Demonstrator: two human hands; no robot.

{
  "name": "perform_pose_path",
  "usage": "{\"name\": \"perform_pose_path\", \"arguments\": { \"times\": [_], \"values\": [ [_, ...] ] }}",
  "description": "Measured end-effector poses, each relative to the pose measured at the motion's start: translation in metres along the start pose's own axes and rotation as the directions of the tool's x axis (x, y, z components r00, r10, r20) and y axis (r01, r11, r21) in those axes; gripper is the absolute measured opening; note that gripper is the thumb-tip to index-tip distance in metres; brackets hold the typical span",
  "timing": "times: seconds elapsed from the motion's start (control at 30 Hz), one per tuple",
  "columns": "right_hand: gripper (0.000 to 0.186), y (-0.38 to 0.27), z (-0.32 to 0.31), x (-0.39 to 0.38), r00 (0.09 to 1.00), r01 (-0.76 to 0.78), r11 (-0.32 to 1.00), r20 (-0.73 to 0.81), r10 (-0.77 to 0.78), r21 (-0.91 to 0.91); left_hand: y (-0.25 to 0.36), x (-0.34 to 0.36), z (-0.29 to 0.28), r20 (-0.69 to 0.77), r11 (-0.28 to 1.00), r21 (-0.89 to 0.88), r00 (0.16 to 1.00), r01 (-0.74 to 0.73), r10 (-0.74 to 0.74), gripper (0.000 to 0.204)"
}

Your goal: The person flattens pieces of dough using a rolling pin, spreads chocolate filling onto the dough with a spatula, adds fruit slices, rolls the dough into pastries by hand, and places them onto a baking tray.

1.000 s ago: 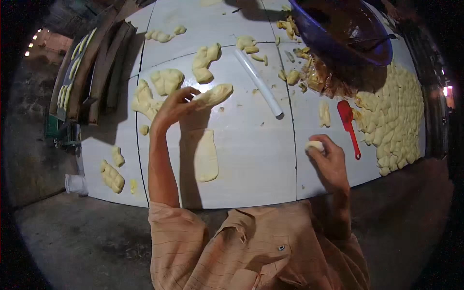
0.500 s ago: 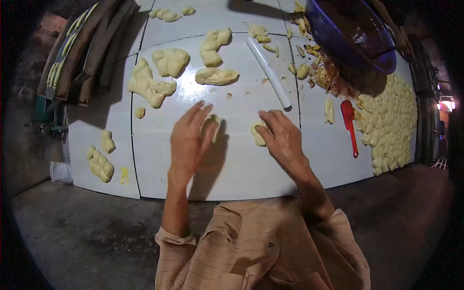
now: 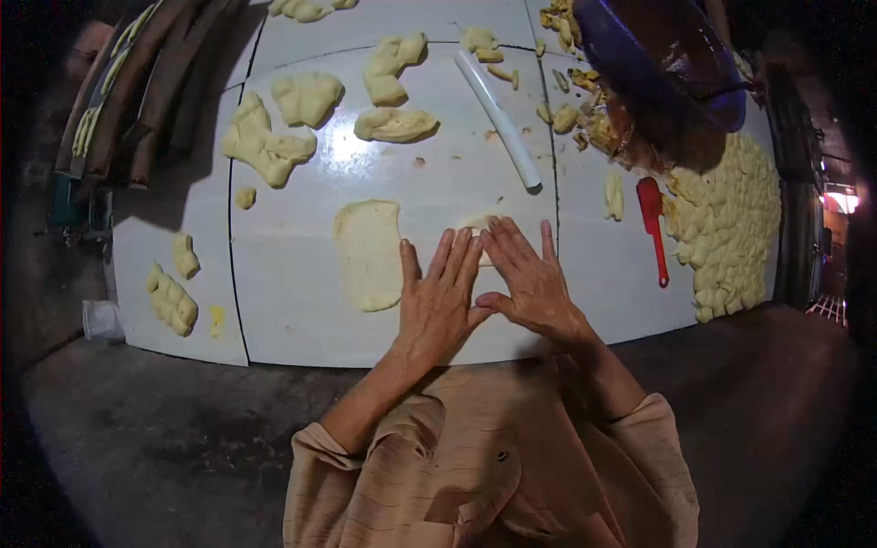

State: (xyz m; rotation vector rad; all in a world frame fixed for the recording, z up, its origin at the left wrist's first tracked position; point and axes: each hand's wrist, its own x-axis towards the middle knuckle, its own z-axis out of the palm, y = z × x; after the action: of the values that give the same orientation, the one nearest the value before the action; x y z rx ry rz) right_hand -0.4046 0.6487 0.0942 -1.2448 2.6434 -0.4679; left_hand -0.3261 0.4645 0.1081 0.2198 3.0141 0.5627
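Note:
Both my left hand (image 3: 438,301) and my right hand (image 3: 530,288) lie flat with fingers outstretched over a pale piece of dough (image 3: 480,221), mostly hidden beneath them. Just left of my hands is a flattened dough sheet (image 3: 365,256). Farther back lie an oblong piece of dough (image 3: 396,125) and several lumpy dough pieces (image 3: 306,99). A white rolling rod (image 3: 498,119) rests diagonally behind my right hand on the white tiled table (image 3: 292,329).
A red spatula (image 3: 650,201) lies right of my hands, beside many shaped dough pieces (image 3: 726,228). A purple bowl (image 3: 644,46) stands back right, near crumpled plastic and yellow scraps (image 3: 598,119). Wooden boards (image 3: 128,110) holding dough strips are back left.
The oblong dough held in my left hand earlier now rests farther back. My hands have come together, my left moving rightward, and flattened onto the small piece formerly in my right hand.

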Motion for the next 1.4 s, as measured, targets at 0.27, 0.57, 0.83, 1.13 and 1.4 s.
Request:
{"name": "perform_pose_path", "arguments": {
  "times": [0.27,0.57,0.83,1.13,1.4],
  "values": [
    [0.078,-0.001,-0.018,0.001,1.0,-0.019,1.0,-0.019,0.019,0.01,-0.017,0.003,-0.005,0.045,0.996,0.065,0.998,-0.054,0.051,0.082],
    [0.044,0.005,-0.028,0.018,0.954,0.178,0.955,-0.197,-0.227,-0.239,-0.005,0.006,0.005,-0.018,0.989,0.132,0.997,0.072,-0.07,0.086],
    [0.049,0.046,-0.031,0.111,0.857,-0.286,0.951,-0.477,0.197,-0.12,0.004,-0.001,0.012,-0.024,0.99,0.11,0.996,0.092,-0.09,0.086],
    [0.042,0.049,-0.061,0.033,0.944,-0.136,0.988,-0.293,0.152,0.075,-0.007,-0.014,0.0,-0.478,0.992,-0.056,0.869,0.113,-0.126,0.081],
    [0.052,0.037,-0.013,0.034,0.977,-0.178,0.974,-0.145,0.158,-0.137,-0.007,0.019,0.024,-0.254,0.945,0.018,0.916,0.327,-0.312,0.071]
  ]
}}
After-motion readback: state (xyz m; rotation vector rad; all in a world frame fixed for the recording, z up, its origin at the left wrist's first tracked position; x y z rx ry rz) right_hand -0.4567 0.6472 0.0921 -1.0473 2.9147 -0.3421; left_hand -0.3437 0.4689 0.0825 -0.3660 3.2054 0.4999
